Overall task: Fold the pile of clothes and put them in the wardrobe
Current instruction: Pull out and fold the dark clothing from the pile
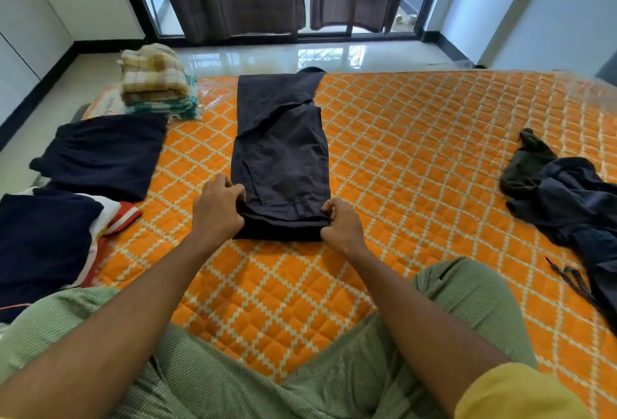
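Roughly mid-task, by my read. Folded dark garments (103, 154) sat at 9 o'clock and a checked stack (157, 81) at 10 o'clock. An unfolded heap (561, 198) lay at 3 o'clock. Nothing was stowed, and no wardrobe was clearly in view. Dark trousers (280, 151) lay lengthwise mid-quilt (417, 151), running toward 12 o'clock. Both arms reached forward. Left hand (217, 208) and right hand (340, 223) each pinched a near corner of the trousers' doubled near edge, fingers curled on cloth.

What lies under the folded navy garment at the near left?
A white and red garment pokes out beneath the folded navy garment; most of it is covered, so its kind cannot be told.
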